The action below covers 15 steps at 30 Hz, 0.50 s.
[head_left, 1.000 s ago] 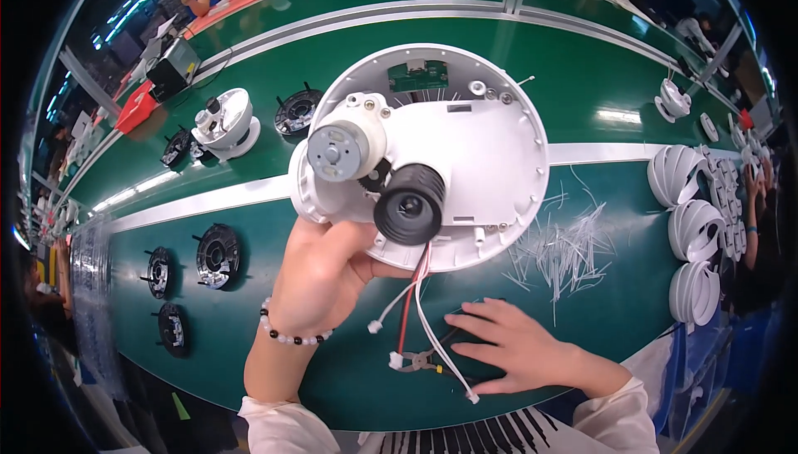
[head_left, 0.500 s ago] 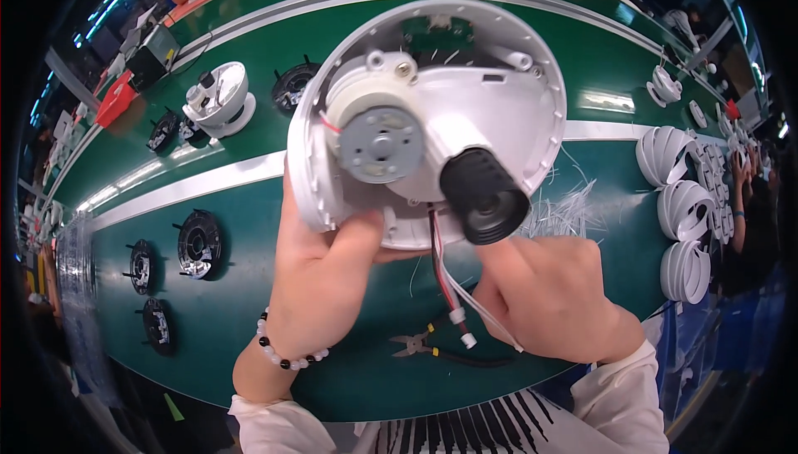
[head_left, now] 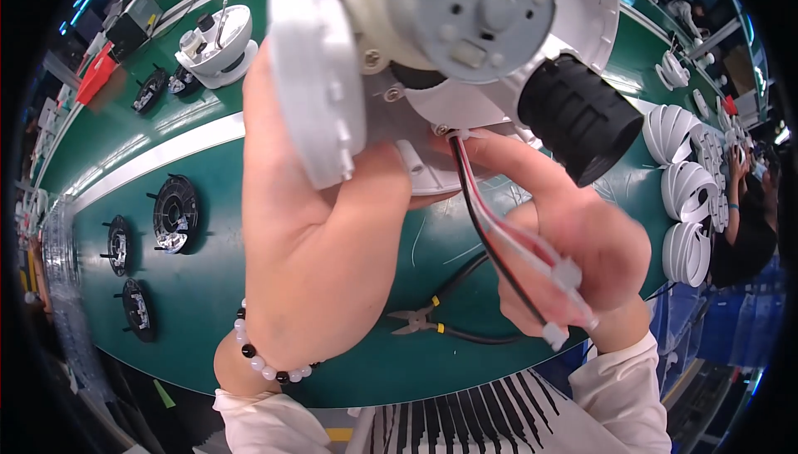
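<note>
My left hand (head_left: 312, 229) grips a large white round plastic housing (head_left: 320, 80) held close to the camera. A grey metal motor (head_left: 482, 9) and a black ribbed cylinder (head_left: 582, 117) are mounted on it. My right hand (head_left: 573, 246) touches the housing's lower edge with a fingertip, where red, black and white wires (head_left: 499, 242) come out. The wires run down across my right hand and end in small white connectors (head_left: 565, 275). A bead bracelet (head_left: 266, 362) sits on my left wrist.
Small cutting pliers with yellow-tipped black handles (head_left: 428, 317) lie on the green bench (head_left: 208, 279). Black round parts (head_left: 174, 213) lie to the left, another white assembly (head_left: 216, 34) stands far left, and stacked white shells (head_left: 690, 204) sit to the right, near another person (head_left: 744, 229).
The housing has been lifted much closer to the camera and tilted. My right hand rose from the bench to the wires at the housing's lower edge.
</note>
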Available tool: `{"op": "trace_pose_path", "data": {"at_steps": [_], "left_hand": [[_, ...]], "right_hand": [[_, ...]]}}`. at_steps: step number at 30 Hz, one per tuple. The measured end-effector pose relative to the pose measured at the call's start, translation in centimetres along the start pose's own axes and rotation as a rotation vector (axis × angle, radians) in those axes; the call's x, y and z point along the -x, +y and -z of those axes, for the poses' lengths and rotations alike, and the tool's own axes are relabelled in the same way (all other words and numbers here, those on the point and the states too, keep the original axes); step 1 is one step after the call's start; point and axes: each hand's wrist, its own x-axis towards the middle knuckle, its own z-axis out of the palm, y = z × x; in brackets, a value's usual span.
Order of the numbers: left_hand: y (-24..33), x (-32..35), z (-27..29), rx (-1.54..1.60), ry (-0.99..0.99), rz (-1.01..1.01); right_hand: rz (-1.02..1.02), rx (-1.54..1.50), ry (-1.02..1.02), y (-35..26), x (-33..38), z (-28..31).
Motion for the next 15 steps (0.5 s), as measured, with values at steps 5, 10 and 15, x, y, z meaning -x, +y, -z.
{"op": "trace_pose_path", "data": {"at_steps": [5,10,15], "left_hand": [[-1.5,-0.3,0.4,-0.068,-0.042,-0.064],[-2.8,-0.7,1.0,-0.096,-0.044,-0.066],[-2.2,-0.7,1.5,0.019,0.003,-0.019]], "right_hand": [[0.039,-0.109,0.428,2.6,-2.6,-0.4],[0.128,0.179,0.579,3.3,-4.7,0.1],[0.256,0.267,0.602,4.3,-5.2,0.3]]}}
